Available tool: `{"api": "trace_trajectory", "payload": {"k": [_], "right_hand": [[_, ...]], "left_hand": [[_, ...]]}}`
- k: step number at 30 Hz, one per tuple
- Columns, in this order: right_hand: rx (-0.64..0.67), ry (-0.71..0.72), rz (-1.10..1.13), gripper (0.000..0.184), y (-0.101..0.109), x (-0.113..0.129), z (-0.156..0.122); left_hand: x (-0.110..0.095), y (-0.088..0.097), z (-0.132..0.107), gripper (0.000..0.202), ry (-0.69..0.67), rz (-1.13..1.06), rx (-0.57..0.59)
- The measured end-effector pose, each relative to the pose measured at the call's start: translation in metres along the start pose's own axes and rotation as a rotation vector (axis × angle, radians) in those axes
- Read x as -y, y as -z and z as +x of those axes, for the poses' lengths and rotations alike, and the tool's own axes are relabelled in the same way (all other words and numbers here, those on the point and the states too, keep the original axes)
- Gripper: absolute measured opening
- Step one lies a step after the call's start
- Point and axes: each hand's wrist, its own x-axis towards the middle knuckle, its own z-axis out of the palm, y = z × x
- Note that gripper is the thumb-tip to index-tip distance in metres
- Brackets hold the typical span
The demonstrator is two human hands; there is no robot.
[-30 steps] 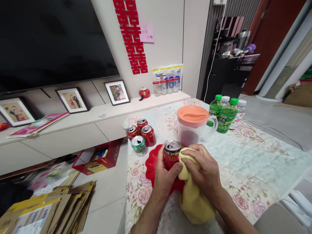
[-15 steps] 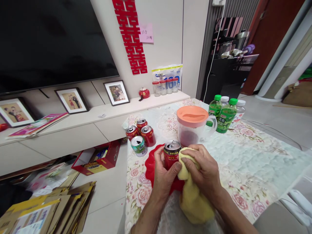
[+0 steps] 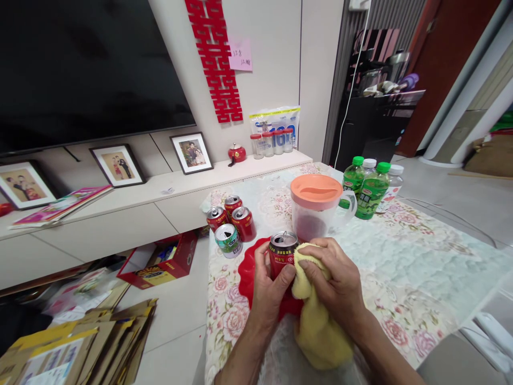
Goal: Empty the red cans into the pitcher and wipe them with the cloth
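The red can (image 3: 280, 262) is being held nearly upright over the scalloped red dish (image 3: 247, 272), its pull tab sticking up; the hands are hiding its base, so whether it is touching the dish cannot be told. The left hand (image 3: 269, 294) is gripping the can, its fingers clamped around the side. The right hand (image 3: 340, 278) is bunching a yellow cloth (image 3: 323, 337), its fingers clamped on the fabric and holding it against the can. The cloth's loose end is hanging on the near right of the dish. Beyond the dish, an orange-lidded pitcher (image 3: 310, 218) is standing on the bench (image 3: 425, 246). Beyond the dish and leftward, three red cans (image 3: 245, 227) and a green can (image 3: 229, 245) are clustering. Well to the dish's right, bottles (image 3: 372, 197) are standing.
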Motion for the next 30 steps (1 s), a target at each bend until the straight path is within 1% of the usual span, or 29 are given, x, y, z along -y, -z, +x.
{"api": "trace_trajectory", "payload": {"k": [9,21,26,30], "right_hand": [[0.007,0.006,0.038,0.015,0.0007,0.002,0.0013],[0.009,0.003,0.045,0.014,-0.0012,0.0002,0.0001],[0.024,0.009,0.057,0.015,-0.0009,-0.0014,0.0003],[0.035,0.017,0.06,0.014,0.0009,-0.002,0.0014]], "left_hand": [[0.0032,0.0024,0.0003,0.063,-0.003,0.0,-0.018],[0.0022,0.0022,0.002,0.055,0.012,0.06,-0.051],[0.0058,0.0044,0.0013,0.059,0.022,0.008,-0.029],[0.0072,0.0054,0.0022,0.058,0.02,0.005,-0.021]]}}
